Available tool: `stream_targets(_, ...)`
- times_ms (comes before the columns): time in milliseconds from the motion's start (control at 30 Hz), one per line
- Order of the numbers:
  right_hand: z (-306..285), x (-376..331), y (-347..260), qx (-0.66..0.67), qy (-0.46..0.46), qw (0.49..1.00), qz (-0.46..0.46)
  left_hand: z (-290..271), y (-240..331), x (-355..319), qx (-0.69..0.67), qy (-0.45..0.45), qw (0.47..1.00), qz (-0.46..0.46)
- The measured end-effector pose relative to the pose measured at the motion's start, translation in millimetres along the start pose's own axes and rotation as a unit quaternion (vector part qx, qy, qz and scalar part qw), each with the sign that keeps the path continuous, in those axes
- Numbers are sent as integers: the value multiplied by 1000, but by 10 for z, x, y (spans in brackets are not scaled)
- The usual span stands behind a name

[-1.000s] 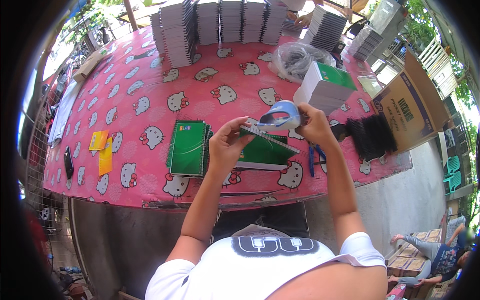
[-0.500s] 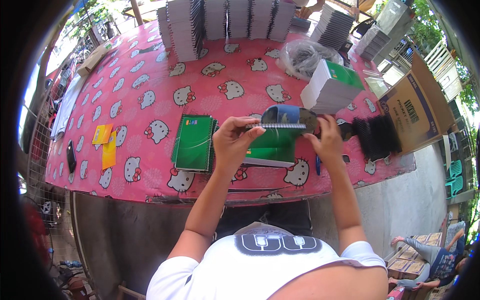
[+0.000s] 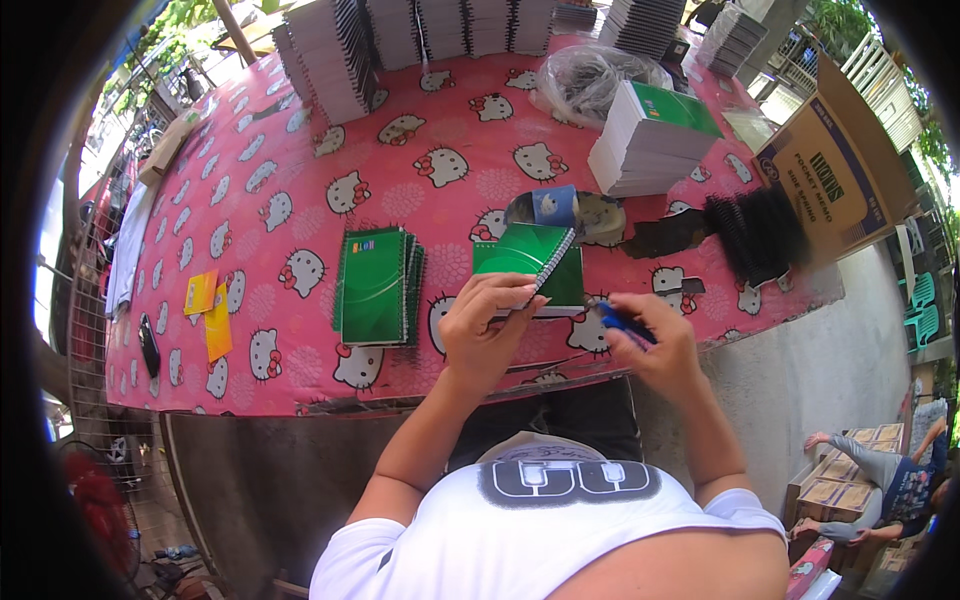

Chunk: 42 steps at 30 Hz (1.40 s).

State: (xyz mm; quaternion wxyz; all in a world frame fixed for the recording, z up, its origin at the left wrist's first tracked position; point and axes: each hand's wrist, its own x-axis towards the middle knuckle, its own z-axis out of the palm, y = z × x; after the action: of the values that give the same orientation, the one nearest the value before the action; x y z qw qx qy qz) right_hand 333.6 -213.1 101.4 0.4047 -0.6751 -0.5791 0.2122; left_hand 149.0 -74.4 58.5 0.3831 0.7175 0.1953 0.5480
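My left hand (image 3: 487, 325) pinches the lower corner of a green spiral notebook (image 3: 537, 250). The notebook is tilted, its white coil running along the right edge, above another green-covered book or stack (image 3: 570, 285). Just right of it, my right hand (image 3: 660, 345) is closed around a small blue-handled tool (image 3: 628, 324) resembling pliers, its tip pointing toward the coil's lower end. Left of my hands lies a pile of green spiral notebooks (image 3: 375, 285). Beyond the held notebook is a blue patterned curved piece (image 3: 555, 207), perhaps a roll or cup.
A tall block of green-covered pages (image 3: 650, 140) stands right of centre, before a clear plastic bag (image 3: 590, 85). Black coils (image 3: 745, 240) lie beside an open cardboard box (image 3: 835, 190). Stacks of spiral notebooks (image 3: 335, 65) line the far side. Yellow cards (image 3: 215, 330) and a black phone-like object (image 3: 148, 345) lie left.
My right hand has let go of the notebook's coil and picked up the blue-handled tool from the table. My left hand has lowered and turned the notebook, so its coil now slants.
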Motion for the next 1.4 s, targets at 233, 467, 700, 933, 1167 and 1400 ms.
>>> stream_targets(233, 275, 94, -237, -78, 61, 987, -125, 42, 95, 56, 27, -3, 1000, 14)
stream_targets(467, 347, 145, 5, 418, -141, 877, 189, 50, 29, 56, 45, 13, 996, 82)
stream_targets(700, 131, 271, 27, -57, 92, 994, -8, -709, -289, 223, -21, 282, 959, 5)
stream_targets(933, 87, 263, 349, -253, 90, 961, -62, -1500, -424, -175, 296, 274, 889, -217)
stream_targets(1167, 1050, 858, -363, -333, -107, 902, -254, -941, 38, 115, 312, 166, 934, -57)
stream_targets(1400, 932, 1312, -368, -219, -296, 914, -169, -704, 134, 4, -22, 101, 988, -112)
